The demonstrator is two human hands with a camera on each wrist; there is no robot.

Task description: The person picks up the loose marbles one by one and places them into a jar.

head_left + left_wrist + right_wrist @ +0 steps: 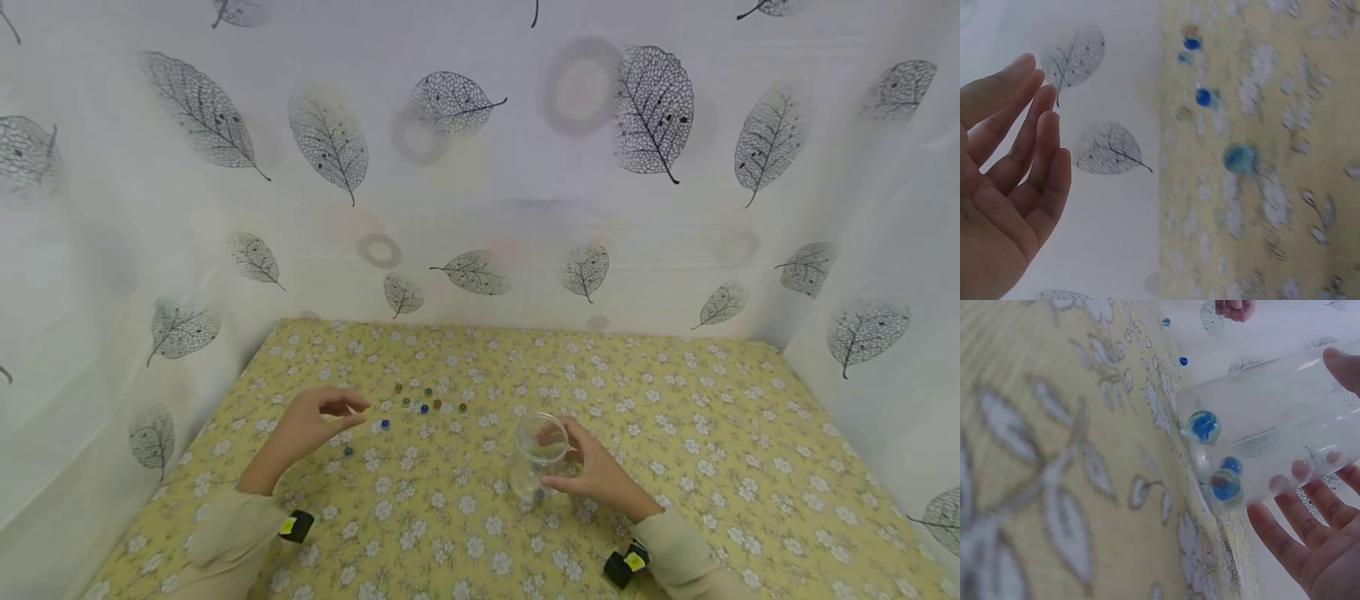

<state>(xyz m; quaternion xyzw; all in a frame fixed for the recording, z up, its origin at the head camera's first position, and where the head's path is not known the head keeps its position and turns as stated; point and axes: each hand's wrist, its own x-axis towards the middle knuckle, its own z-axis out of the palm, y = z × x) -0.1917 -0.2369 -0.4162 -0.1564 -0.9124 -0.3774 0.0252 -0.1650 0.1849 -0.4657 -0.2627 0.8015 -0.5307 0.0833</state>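
L hand (318, 421) empty, fingers loosely bent, near loose marbles (424, 409) on yellow floral cloth (450, 554). R hand (596, 475) grips clear jar (525, 471); blue marbles (1204, 427) inside, at base. Step, as judged: marble pick-up into jar, approx. part done. Next pick calls for light thumb-finger pinch; roll risk. Surroundings: white leaf-print sheeting (480, 217), back & sides.

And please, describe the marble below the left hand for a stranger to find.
Over the yellow flowered cloth hovers the left hand. Just below it in the head view lies a dull blue marble, nearer the person than the other loose marbles.
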